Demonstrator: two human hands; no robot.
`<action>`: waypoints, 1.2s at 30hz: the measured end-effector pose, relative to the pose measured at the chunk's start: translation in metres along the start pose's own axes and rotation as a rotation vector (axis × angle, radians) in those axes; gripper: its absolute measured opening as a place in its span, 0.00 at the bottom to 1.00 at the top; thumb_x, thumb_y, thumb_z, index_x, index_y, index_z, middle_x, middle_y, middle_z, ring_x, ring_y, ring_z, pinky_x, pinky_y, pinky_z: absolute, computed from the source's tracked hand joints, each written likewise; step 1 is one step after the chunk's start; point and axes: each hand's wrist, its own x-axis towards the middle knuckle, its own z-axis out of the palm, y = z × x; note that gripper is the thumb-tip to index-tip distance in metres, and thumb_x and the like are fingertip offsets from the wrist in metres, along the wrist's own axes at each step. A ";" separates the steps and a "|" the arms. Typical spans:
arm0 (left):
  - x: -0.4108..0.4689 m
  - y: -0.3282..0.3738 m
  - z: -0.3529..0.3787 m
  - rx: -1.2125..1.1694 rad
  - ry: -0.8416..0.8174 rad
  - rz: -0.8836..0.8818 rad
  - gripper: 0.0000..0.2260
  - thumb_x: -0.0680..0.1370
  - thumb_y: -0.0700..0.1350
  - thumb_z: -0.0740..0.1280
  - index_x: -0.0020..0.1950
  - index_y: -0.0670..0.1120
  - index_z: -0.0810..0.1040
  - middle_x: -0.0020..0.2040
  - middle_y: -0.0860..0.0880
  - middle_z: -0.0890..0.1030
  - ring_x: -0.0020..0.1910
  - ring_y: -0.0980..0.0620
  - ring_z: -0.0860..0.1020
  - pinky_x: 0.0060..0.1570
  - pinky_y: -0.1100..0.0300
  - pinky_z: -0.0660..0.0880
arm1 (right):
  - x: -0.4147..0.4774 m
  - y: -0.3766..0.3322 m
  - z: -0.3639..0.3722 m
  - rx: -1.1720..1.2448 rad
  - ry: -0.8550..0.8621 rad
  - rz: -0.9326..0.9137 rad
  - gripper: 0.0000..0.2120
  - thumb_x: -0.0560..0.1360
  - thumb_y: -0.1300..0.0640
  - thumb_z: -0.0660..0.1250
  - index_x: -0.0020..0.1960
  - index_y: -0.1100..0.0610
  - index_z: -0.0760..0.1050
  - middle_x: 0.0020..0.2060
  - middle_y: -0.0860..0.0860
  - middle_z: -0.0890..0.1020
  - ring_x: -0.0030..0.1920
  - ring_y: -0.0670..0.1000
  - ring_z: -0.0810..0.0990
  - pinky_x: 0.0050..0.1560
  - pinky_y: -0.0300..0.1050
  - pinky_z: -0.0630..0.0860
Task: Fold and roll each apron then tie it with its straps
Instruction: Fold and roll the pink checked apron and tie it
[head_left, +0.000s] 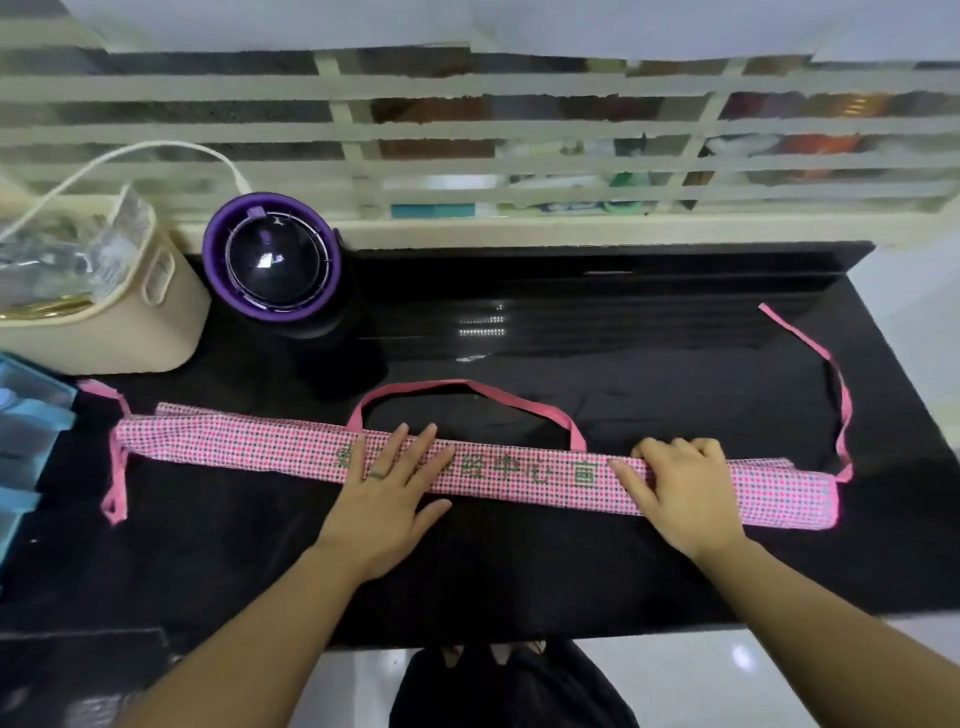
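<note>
Two hands on apron (249, 447), folded into narrow band on black counter (519, 571), long axis running left-right across my view. Left hand (389, 493) lay flat on band left of centre, fingers spread, pressing. Right hand (685, 488) sat right of centre, fingers curled over far edge, thumb along top, gripping cloth. I judged roll must start from an end: right end lay nearer right hand, left end well apart from left hand.
</note>
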 end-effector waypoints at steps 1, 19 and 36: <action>0.000 -0.002 -0.002 -0.010 -0.010 -0.009 0.27 0.80 0.64 0.37 0.76 0.55 0.54 0.77 0.51 0.59 0.75 0.44 0.60 0.70 0.44 0.41 | -0.003 0.009 -0.003 -0.012 -0.009 0.030 0.25 0.77 0.36 0.50 0.36 0.53 0.74 0.23 0.47 0.72 0.27 0.53 0.72 0.42 0.49 0.62; -0.005 -0.008 -0.017 -0.117 -0.052 -0.102 0.35 0.65 0.71 0.25 0.71 0.63 0.31 0.73 0.58 0.28 0.73 0.52 0.28 0.69 0.46 0.27 | -0.001 0.061 -0.023 -0.162 -0.181 0.205 0.13 0.74 0.46 0.68 0.40 0.55 0.75 0.37 0.51 0.78 0.41 0.57 0.77 0.46 0.51 0.69; 0.007 0.035 -0.018 0.034 0.114 -0.175 0.34 0.58 0.40 0.81 0.63 0.50 0.78 0.58 0.41 0.81 0.57 0.37 0.79 0.49 0.34 0.74 | 0.020 -0.081 -0.004 0.098 -0.333 -0.287 0.32 0.48 0.58 0.83 0.52 0.54 0.83 0.49 0.50 0.85 0.48 0.50 0.84 0.52 0.48 0.79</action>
